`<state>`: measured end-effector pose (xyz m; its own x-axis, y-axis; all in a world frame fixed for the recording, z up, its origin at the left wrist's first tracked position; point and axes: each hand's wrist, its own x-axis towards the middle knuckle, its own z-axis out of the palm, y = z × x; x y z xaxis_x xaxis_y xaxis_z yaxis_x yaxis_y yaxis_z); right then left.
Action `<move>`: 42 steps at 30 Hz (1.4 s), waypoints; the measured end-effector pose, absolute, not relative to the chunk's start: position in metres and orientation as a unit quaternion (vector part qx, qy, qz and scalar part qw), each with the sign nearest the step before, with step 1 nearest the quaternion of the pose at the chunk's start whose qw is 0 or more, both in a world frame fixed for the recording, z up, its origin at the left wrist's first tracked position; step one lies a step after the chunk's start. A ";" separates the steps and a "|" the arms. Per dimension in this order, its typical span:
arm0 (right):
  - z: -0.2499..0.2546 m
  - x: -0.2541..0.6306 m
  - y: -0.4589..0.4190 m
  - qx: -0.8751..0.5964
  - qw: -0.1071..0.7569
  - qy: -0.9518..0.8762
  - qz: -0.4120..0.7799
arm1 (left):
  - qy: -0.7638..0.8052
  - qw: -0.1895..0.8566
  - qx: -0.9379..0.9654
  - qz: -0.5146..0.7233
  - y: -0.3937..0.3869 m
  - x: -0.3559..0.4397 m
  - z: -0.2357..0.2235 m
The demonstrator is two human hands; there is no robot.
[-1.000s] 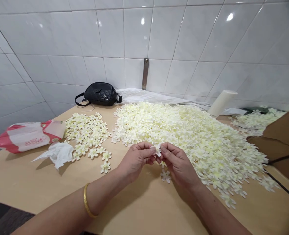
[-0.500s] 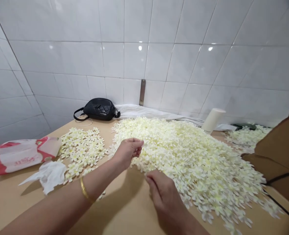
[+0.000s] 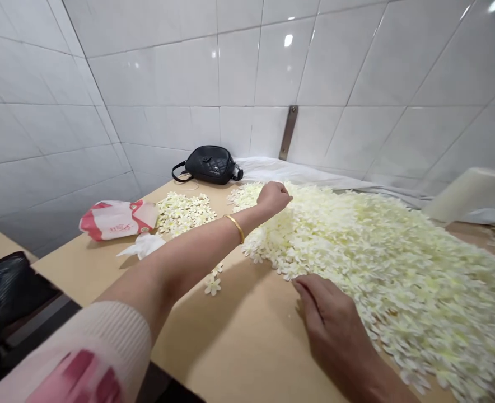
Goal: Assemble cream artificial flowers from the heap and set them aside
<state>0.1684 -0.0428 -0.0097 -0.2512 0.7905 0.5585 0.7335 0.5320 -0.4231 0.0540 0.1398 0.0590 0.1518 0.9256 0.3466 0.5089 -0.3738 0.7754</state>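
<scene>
The left hand (image 3: 275, 198) now lies curled on the heap of cream artificial blossoms (image 3: 382, 268) (the hands no longer pinch anything between them), perhaps gripping some, hard to tell; the open right hand (image 3: 331, 313) rests on the tabletop (image 3: 239, 336) at the heap's edge.

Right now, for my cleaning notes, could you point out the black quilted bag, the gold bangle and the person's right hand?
black quilted bag (image 3: 209, 165), head view, on its quilted front.
gold bangle (image 3: 236, 226), head view, on the band at the left wrist.
right hand (image 3: 329, 310), head view, on the back of the hand.
</scene>
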 end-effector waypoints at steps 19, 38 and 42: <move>0.007 0.180 -0.039 -0.590 0.462 -0.662 0.018 | 0.416 0.118 0.872 0.229 0.012 -0.017 0.008; 0.003 0.176 -0.037 -0.546 0.438 -0.713 0.035 | 0.427 0.111 0.851 0.285 0.031 0.005 0.003; 0.004 0.174 -0.038 -0.545 0.447 -0.707 0.064 | 0.422 0.214 0.817 0.330 0.025 0.008 0.017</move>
<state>0.1739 -0.0378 0.0044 -0.0074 0.8269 0.5623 0.7131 0.3986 -0.5767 0.0085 0.0246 0.0166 0.4251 0.8310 0.3588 0.5480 -0.5518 0.6287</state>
